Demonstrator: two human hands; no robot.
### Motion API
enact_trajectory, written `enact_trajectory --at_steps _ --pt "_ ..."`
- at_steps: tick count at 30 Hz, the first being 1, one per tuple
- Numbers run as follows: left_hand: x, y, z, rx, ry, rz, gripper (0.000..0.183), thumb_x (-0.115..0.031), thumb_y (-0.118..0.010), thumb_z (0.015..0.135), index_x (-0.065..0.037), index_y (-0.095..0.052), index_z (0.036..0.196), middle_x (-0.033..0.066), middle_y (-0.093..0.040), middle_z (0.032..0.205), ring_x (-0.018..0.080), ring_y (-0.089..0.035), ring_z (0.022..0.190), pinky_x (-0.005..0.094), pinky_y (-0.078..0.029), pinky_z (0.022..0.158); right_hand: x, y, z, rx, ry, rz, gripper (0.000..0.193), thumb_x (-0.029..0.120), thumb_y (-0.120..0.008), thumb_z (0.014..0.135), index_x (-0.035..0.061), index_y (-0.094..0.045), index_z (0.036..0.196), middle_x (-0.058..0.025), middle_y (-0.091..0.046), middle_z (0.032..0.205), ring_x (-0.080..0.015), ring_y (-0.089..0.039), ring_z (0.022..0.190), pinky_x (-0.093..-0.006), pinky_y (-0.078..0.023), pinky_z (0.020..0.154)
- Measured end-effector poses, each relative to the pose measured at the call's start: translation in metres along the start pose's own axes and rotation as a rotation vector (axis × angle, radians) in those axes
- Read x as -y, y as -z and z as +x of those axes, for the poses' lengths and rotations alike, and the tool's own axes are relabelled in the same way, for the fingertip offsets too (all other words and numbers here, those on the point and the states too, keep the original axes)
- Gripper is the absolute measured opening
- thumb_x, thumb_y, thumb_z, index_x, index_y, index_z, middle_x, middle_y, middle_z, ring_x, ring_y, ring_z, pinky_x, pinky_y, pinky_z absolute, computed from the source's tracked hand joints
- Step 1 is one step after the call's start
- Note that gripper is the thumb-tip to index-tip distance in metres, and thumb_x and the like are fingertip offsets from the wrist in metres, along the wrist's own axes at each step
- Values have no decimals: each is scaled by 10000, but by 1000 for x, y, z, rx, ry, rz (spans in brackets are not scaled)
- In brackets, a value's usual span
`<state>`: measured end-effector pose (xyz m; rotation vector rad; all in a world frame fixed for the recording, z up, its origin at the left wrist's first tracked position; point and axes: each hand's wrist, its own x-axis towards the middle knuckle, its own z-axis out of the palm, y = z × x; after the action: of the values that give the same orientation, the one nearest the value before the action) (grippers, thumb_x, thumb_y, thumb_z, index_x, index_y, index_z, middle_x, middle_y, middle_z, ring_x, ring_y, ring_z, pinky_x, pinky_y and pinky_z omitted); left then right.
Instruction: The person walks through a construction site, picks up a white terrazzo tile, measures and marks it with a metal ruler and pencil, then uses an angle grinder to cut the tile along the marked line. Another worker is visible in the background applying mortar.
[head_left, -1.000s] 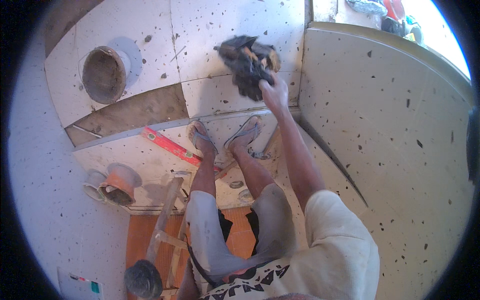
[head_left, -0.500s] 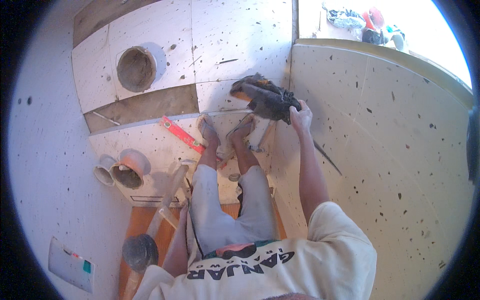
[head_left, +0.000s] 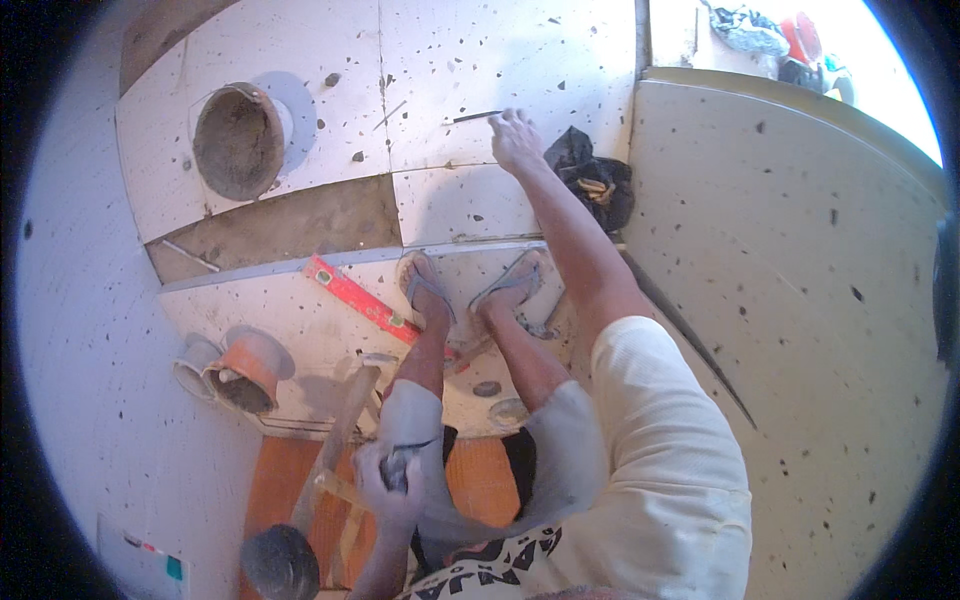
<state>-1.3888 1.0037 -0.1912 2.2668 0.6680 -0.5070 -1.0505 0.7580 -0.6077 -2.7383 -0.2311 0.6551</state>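
Note:
My right hand (head_left: pixel 518 142) reaches out over the white tiles with its fingers slightly apart. Its fingertips are at the right end of a thin dark stick (head_left: pixel 470 118) lying there. Beside my right forearm, a crumpled black plastic bag (head_left: pixel 615 205) rests against the right wall, with light-brown pieces in its opening. My left hand (head_left: pixel 385 495) is low by my left thigh. Its fingers are closed round a dark grey thing (head_left: pixel 398 465) whose kind I cannot make out.
A mortar-caked bucket (head_left: pixel 240 140) stands at the back left. A red spirit level (head_left: pixel 360 297) lies by my feet, near a hammer (head_left: pixel 545 322). An orange bucket (head_left: pixel 245 370) is tipped at the left. A wooden post (head_left: pixel 345 420) and a dark round object (head_left: pixel 280 562) are by my left arm.
My right hand has let go of the black bag, now lying by the wall, and moved left to the stick. My left hand has come into view over my thigh. My body leans further forward.

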Motion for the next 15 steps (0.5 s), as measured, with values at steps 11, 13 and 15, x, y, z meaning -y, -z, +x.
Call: enact_trajectory --at_steps 11,13,15 --pt "-15 -19 23 -141 -108 35 373 -202 -744 787 13 -550 1023 165 -573 955 359 -563 938 476 -460 851 -9 -69 34 -174 -12 -40 239 153 -453 969 63 -624 1110 -201 -638 1085 -385 -586 1103 -525 -466 894" --pt "-30 -21 26 -96 -88 102 369 -208 -743 789 13 -554 1016 181 -574 950 375 -564 926 479 -462 838 -5 -51 2 -65 -239 256 245 202 -433 987 43 -590 1088 -258 -633 1046 -447 -608 989 -544 -481 872" --pt "-42 -22 25 -82 -80 148 366 -217 -739 793 13 -555 1011 197 -575 950 389 -564 916 482 -460 824 -4 -25 -58 -125 -172 301 236 245 -493 956 53 -560 1075 -282 -637 983 -487 -619 908 -586 -490 807"
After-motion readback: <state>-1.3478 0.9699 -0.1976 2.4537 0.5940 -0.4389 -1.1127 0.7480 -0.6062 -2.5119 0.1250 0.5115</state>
